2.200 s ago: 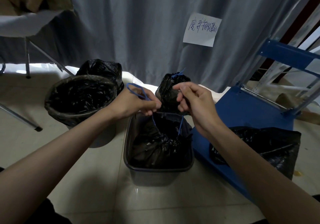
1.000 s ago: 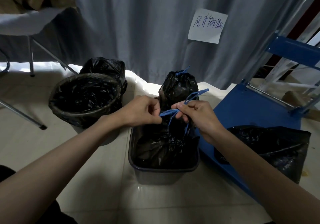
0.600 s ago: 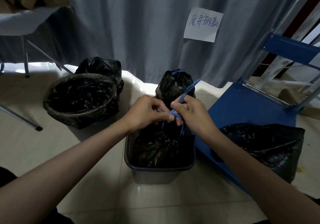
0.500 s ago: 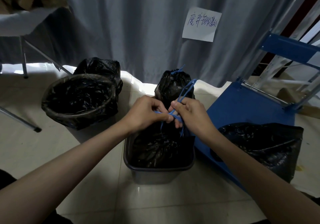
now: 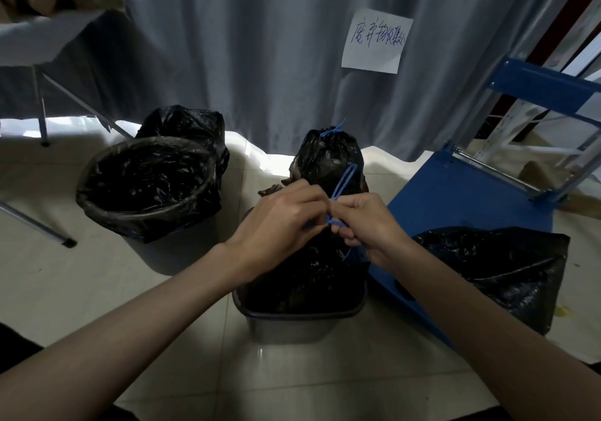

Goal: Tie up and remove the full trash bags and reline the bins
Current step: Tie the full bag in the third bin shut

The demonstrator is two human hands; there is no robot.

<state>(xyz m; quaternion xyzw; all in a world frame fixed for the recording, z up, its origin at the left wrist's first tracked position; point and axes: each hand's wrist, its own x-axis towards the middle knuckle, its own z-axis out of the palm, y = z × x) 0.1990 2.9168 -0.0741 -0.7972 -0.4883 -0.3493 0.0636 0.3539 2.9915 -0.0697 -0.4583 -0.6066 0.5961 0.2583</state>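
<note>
Both hands meet over the square bin [image 5: 299, 321]: left hand [image 5: 279, 225] and right hand [image 5: 367, 225] pinch the blue drawstring [image 5: 343, 183], loop sticking up between them. Bag [image 5: 309, 277] sits directly below, in bin. Tied bag [image 5: 328, 160] just beyond; lined round bin [image 5: 146, 186] off left.

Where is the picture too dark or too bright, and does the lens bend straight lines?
Head view: black bag in the rectangular bin loses detail in shadow; daylight glares under the curtain; blue cart rails bow near the edge; both hands sharp.
</note>
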